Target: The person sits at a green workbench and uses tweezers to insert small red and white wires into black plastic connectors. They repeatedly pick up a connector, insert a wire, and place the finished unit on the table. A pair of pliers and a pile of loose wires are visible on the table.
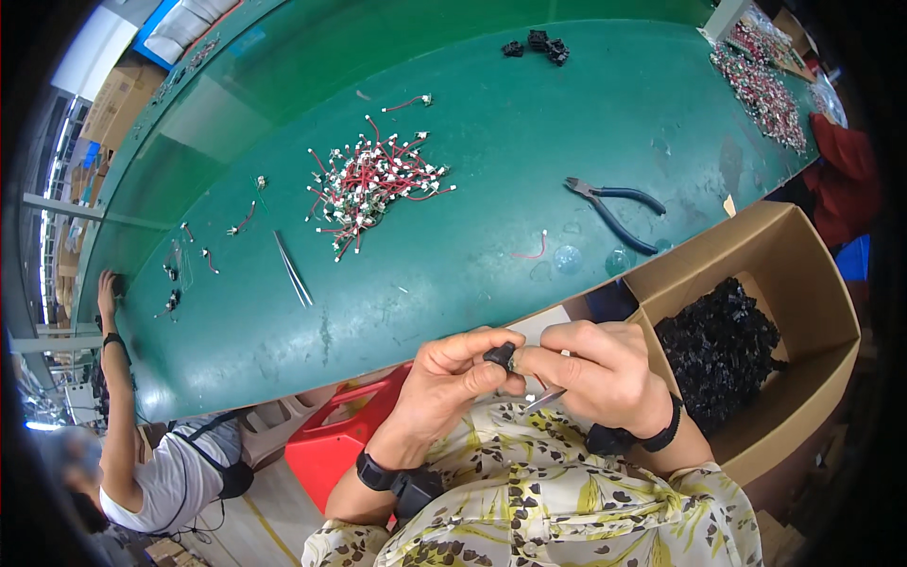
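Just in front of my body, my left hand (458,373) pinches a small black plastic part (500,354) between thumb and fingers. My right hand (605,373) is closed against it, its fingertips meeting the part's right side. A slim metal tool (546,398) sticks out below the right fingers; the fingers hide the rest of it, so its kind is unclear. Tiny white bits show beside the tool. Beyond my hands, a heap of short red wires with white connectors (368,189) lies on the green table (453,283).
Diagonal cutters (619,210) and tweezers (292,269) lie on the table. At my right, a cardboard box (803,406) holds many black parts. More wired pieces (761,90) are piled at the far right. A red plastic stool (331,439) and another person (170,482) are to the left.
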`<state>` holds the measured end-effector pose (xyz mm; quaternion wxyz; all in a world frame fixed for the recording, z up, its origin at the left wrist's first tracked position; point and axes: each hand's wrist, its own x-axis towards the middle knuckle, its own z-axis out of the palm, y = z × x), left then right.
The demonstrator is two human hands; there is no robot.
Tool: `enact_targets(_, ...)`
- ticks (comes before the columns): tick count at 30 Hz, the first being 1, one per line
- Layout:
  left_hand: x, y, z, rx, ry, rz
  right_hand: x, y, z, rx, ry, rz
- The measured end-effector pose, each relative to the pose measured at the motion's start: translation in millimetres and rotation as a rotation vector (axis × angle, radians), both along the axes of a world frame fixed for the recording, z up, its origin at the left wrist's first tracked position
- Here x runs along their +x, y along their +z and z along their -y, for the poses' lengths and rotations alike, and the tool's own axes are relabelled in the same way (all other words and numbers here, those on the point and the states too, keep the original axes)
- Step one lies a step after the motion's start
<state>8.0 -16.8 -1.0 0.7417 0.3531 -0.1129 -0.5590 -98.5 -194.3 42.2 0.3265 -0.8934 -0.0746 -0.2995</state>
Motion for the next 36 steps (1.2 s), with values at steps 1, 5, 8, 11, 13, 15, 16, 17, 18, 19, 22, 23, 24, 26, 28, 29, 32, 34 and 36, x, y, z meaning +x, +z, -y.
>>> enact_targets(1, -0.2, 2.7, 0.2, 0.018, -0.003, 0.013, -1.1, 0.3, -0.3, -0.011, -0.005, -0.002)
enact_targets(5, 2.3, 7.3, -1.1, 0.097, -0.019, 0.332, -5.2, -2.0, 0.3, -0.05, 0.001, -0.025)
enact_targets(8, 3.9, 13.8, 2.6, 0.117, 0.015, 0.409, -1.7, -6.2, 1.1, -0.013, 0.011, -0.013)
enact_targets(11, -1.5, 16.2, 0.4, 0.129, 0.002, 0.082, 0.5, -6.0, 0.0, 0.04, -0.016, 0.036)
enact_targets(13, -2.4, 16.9, 0.9, 0.119, 0.031, 0.018, 0.4, -4.6, -0.5, 0.039, -0.012, 0.046)
enact_targets(15, -1.7, 16.1, 0.8, 0.115, 0.035, 0.028, 1.1, -1.0, 0.9, 0.01, 0.019, 0.035)
enact_targets(16, -0.4, 14.9, -0.1, 0.116, 0.026, 0.071, -0.4, 2.2, 0.7, -0.035, 0.017, 0.009)
enact_targets(17, 0.4, 14.2, -0.6, 0.118, 0.018, 0.113, -2.8, 5.8, 0.2, -0.08, 0.015, -0.017)
enact_targets(18, 0.1, 15.7, 0.8, 0.12, 0.045, 0.203, -4.4, 7.3, 0.3, -0.126, 0.012, -0.043)
enact_targets(19, -0.9, 18.5, 2.7, 0.122, 0.072, 0.293, -3.4, 6.9, 0.5, -0.121, 0.013, -0.046)
enact_targets(22, 0.7, 17.1, 3.5, 0.162, 0.11, 0.549, 2.8, 3.1, 4.6, -0.011, 0.039, -0.062)
enact_targets(23, 1.5, 16.3, 3.6, 0.181, 0.116, 0.632, 4.3, -4.4, 7.8, 0.093, 0.063, -0.074)
enact_targets(24, 1.0, 17.9, 3.3, 0.165, 0.105, 0.572, 6.4, -10.0, 8.7, 0.204, 0.094, -0.085)
enact_targets(26, -2.4, 22.9, 5.7, 0.132, 0.083, 0.451, 6.7, -10.8, 3.2, 0.277, 0.038, -0.021)
enact_targets(28, -3.8, 21.8, 8.1, 0.124, 0.119, 0.33, 5.1, -10.2, -2.9, 0.238, -0.031, 0.016)
enact_targets(29, -4.4, 19.8, 7.2, 0.125, 0.132, 0.308, 4.5, -11.7, -2.2, 0.175, -0.01, 0.023)
enact_targets(32, -1.8, 16.8, 6.5, 0.125, 0.125, 0.431, 3.6, -10.0, -5.2, 0.024, -0.029, 0.032)
enact_targets(34, 1.8, 19.3, 7.7, 0.134, 0.114, 0.514, 4.2, -10.3, -3.3, 0.009, -0.008, 0.019)
enact_targets(36, 3.9, 22.6, 9.6, 0.151, 0.099, 0.528, 3.7, -6.5, -1.6, 0.009, -0.001, -0.048)
